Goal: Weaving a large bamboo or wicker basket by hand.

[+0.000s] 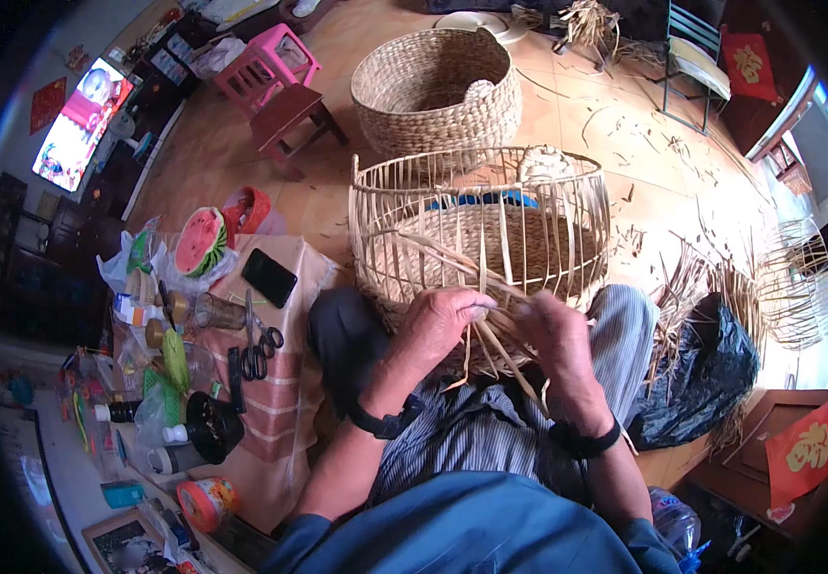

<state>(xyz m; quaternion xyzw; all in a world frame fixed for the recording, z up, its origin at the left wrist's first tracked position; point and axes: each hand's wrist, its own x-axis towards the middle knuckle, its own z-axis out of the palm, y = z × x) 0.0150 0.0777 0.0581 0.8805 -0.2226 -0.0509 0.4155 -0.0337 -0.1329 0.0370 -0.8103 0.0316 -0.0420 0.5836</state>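
Observation:
Between my knees stands a half-woven basket point(505, 244), its thin upright ribs joined by a hoop at the top and its lower part densely woven. Several pale straw strips point(486, 346) cross its near side and hang toward my lap. My left hand point(444, 320) pinches the strips between thumb and fingers near the basket's front. Close beside it on the right, my right hand point(557, 335) is curled at the same strips, its fingers smeared by motion. Whether they grip a strip does not show.
Beyond stands a fully woven round basket point(433, 124). To the left, a cloth-covered table point(285, 392) carries a phone point(269, 277), scissors point(259, 354), a cut watermelon point(200, 242) and bottles. At right lie a black plastic bag point(701, 378) and straw bundles point(734, 292). Stools point(294, 120) stand farther off.

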